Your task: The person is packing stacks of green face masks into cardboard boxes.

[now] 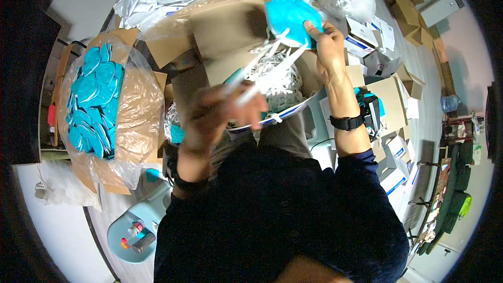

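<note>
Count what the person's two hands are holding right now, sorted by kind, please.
Teal face mask, pinched in the right hand: 1
White straps, blurred, in the left hand: number cannot be told
Total countable: 1

One head-worn fisheye view looks steeply down, close over the person's torso, forearms and surrounding boxes.
</note>
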Demonstrator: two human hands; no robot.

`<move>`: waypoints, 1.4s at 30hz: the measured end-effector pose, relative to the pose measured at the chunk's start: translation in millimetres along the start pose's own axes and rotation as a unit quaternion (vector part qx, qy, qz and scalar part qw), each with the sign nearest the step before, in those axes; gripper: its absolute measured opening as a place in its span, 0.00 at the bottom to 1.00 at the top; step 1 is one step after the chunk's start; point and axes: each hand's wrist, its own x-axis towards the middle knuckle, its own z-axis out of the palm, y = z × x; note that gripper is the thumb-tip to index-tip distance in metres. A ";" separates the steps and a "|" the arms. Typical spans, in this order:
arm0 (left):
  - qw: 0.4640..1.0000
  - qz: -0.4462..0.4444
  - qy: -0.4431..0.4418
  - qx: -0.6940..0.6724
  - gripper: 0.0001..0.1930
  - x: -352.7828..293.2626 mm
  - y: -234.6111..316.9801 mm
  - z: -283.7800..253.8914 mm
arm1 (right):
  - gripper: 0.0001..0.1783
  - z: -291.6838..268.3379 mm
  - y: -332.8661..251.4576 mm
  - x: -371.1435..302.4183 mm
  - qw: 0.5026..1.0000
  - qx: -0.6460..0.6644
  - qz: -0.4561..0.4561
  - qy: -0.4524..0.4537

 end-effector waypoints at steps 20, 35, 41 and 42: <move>0.992 -0.055 0.095 0.067 0.17 68.0 -50.6 -11.8 | 0.08 8.3 -12.7 -31.5 0.996 -0.023 -0.071 -0.051; 0.996 -0.033 0.078 0.012 0.08 68.9 -68.2 22.4 | 0.08 22.0 -6.3 -30.1 0.996 0.037 -0.064 -0.058; 0.993 -0.055 0.005 0.101 0.11 39.7 -41.9 -0.2 | 0.07 5.0 0.2 -18.2 0.998 -0.003 -0.061 -0.016; 0.995 -0.036 -0.020 0.094 0.11 34.9 -35.3 -4.9 | 0.07 -2.0 4.2 -14.5 0.998 -0.016 -0.053 -0.004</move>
